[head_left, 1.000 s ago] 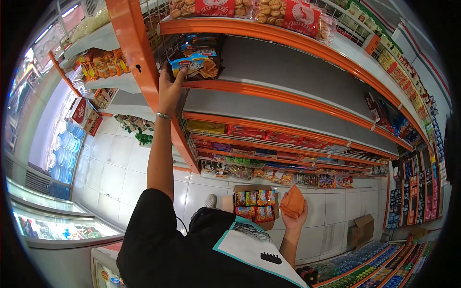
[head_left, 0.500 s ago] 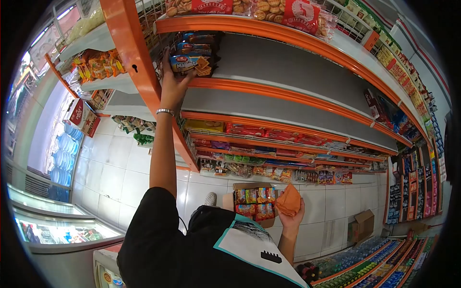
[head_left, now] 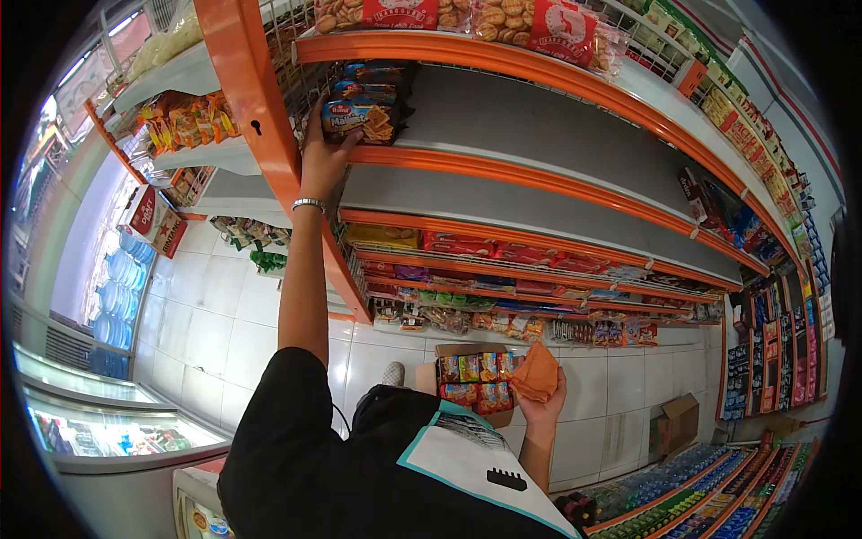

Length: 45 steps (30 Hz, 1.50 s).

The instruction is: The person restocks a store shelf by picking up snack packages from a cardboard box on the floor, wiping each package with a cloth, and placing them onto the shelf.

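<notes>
My left hand (head_left: 325,154) reaches up to the left end of a grey shelf and grips a blue-and-dark biscuit packet (head_left: 364,119). Its fingers lie along the packet's left side and the thumb sits at the lower front edge. More packets of the same look stand in a row behind this one. Low on the right, my right hand (head_left: 546,404) is closed around a folded orange cloth (head_left: 536,372). Part of that hand is hidden by the cloth.
An orange shelf upright (head_left: 258,108) stands just left of my left hand. Bagged round biscuits (head_left: 503,20) lie on the shelf above. On the floor sits an open carton (head_left: 503,419) of snack packets, with another cardboard box (head_left: 675,422) farther right. Bottles (head_left: 646,494) line the lower right.
The gripped packet has shifted very slightly, with my left hand still on it. My right hand and the cloth have moved a little left, and the cloth hangs in a different fold.
</notes>
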Each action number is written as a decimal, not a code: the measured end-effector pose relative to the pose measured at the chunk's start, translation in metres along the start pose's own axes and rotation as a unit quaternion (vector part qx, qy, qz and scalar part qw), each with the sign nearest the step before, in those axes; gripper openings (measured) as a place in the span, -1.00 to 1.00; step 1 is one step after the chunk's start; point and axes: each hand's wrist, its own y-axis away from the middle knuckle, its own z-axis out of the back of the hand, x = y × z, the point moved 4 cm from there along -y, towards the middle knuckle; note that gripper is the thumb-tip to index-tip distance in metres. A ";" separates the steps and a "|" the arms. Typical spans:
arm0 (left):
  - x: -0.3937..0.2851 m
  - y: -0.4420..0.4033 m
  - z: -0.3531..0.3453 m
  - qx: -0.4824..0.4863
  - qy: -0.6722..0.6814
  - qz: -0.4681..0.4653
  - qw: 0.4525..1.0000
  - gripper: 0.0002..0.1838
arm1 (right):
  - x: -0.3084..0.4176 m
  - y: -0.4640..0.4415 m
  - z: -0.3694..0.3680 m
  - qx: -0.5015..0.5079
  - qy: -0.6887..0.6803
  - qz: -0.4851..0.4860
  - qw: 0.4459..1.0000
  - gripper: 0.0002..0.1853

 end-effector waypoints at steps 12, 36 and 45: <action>-0.078 0.078 -0.016 -0.157 -0.169 -0.174 0.957 -0.23 | -0.008 0.003 -0.030 0.030 0.038 -0.022 0.999 -0.35; -0.145 0.052 -0.067 0.106 -0.137 -0.262 0.949 -0.74 | -0.009 0.014 -0.013 -0.002 0.134 0.023 0.991 -0.60; -0.092 -0.094 -0.085 0.213 -0.344 -0.232 0.885 -0.50 | 0.012 0.019 0.019 -0.003 0.097 0.067 0.993 -0.48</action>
